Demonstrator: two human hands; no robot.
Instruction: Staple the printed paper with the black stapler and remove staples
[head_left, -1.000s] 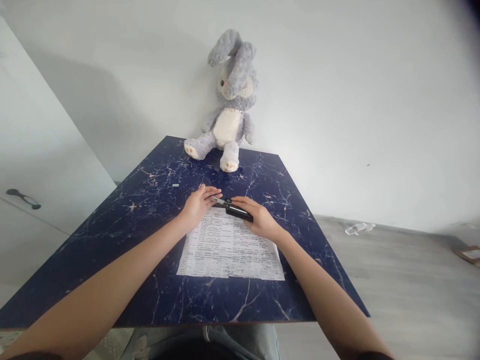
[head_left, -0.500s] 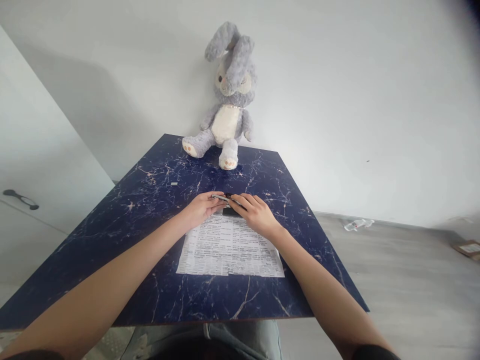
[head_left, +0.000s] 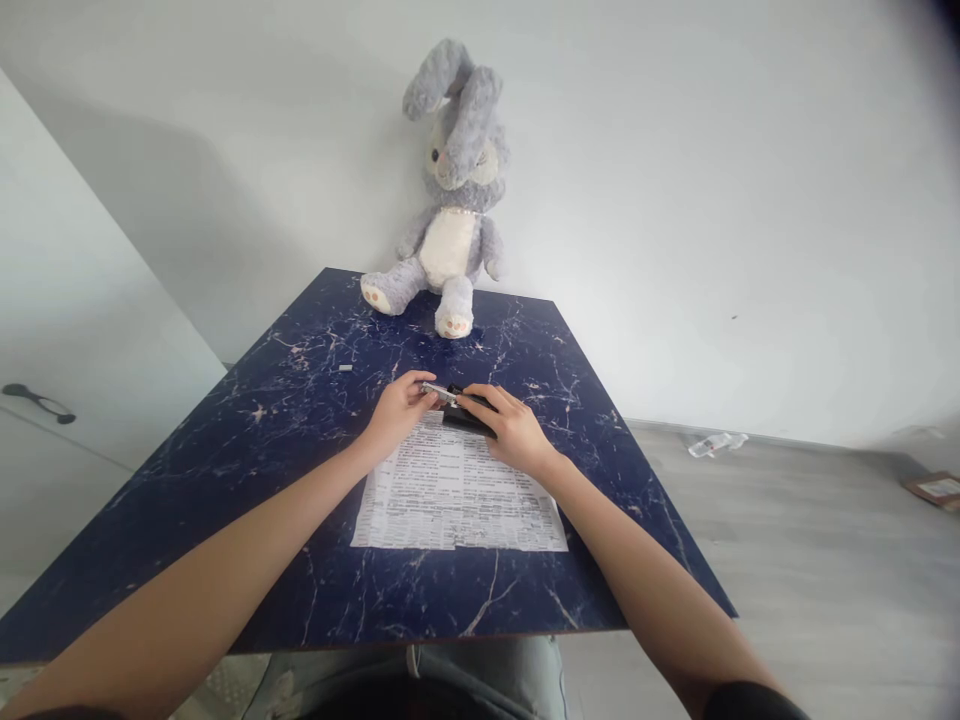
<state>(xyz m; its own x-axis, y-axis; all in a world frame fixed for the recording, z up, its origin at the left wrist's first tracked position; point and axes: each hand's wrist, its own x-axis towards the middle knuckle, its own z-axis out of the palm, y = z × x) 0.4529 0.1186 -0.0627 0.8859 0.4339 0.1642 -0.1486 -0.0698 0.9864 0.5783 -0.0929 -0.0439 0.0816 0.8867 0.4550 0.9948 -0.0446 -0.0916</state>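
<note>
A black stapler [head_left: 459, 412] with a silver metal front part lies at the far edge of a printed paper sheet [head_left: 457, 493] on the dark blue marbled table [head_left: 300, 400]. My right hand [head_left: 508, 428] is closed over the stapler's black body. My left hand [head_left: 397, 408] pinches the silver metal end sticking out to the left. Both hands meet at the sheet's top edge.
A grey plush rabbit [head_left: 450, 200] sits at the table's far edge against the white wall. A small pale piece [head_left: 345, 368] lies on the table left of the hands. A white cabinet door with a dark handle [head_left: 37, 402] stands at left. A crumpled plastic bottle [head_left: 712, 442] lies on the floor at right.
My right hand has shifted left over the stapler and my left hand has closed its fingers on the silver end. The view has drifted slightly down.
</note>
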